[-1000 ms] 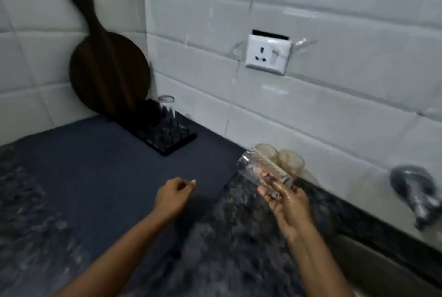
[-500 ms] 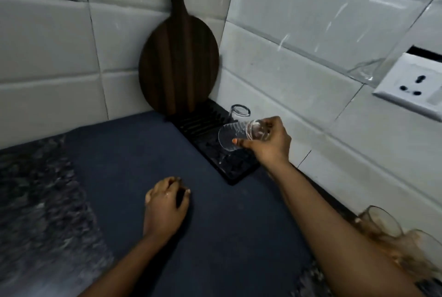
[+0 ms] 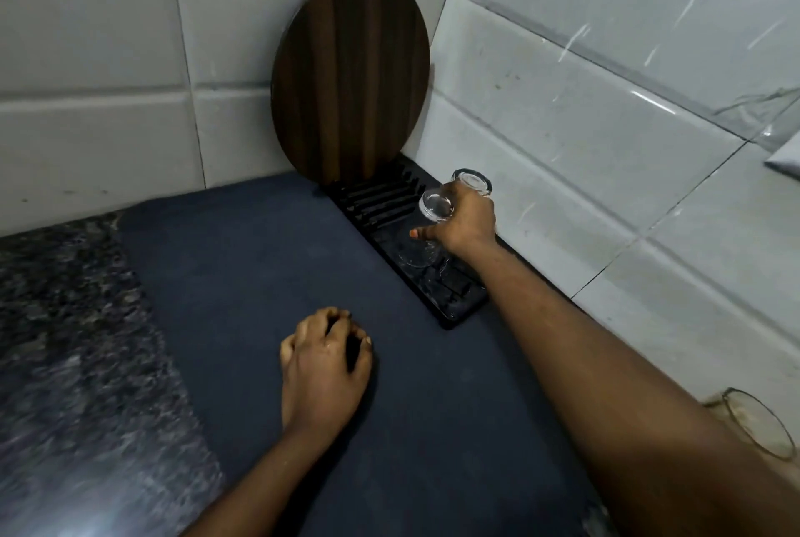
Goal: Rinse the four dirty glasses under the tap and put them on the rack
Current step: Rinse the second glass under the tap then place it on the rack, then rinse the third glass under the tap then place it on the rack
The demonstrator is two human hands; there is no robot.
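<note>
My right hand point(image 3: 465, 220) grips a clear rinsed glass point(image 3: 426, 233), turned mouth-down over the black drying rack point(image 3: 450, 302) by the tiled wall. The glass's base faces up and its rim is at or just above the rack's pegs. Behind my hand another clear glass point(image 3: 474, 181) stands upside down on the rack. A dirty glass point(image 3: 755, 428) with brownish residue shows at the right edge, partly hidden by my forearm. My left hand point(image 3: 324, 363) rests on the dark blue mat point(image 3: 242, 277), fingers curled, holding nothing.
A round dark wooden cutting board point(image 3: 350, 73) leans in the wall corner behind the rack. Speckled granite counter point(image 3: 60, 341) lies left of the mat. White wall tiles run along the back and right.
My right hand has turned the glass from tilted to mouth-down and lowered it onto the rack. The view has moved closer to the corner. My left hand stayed on the mat.
</note>
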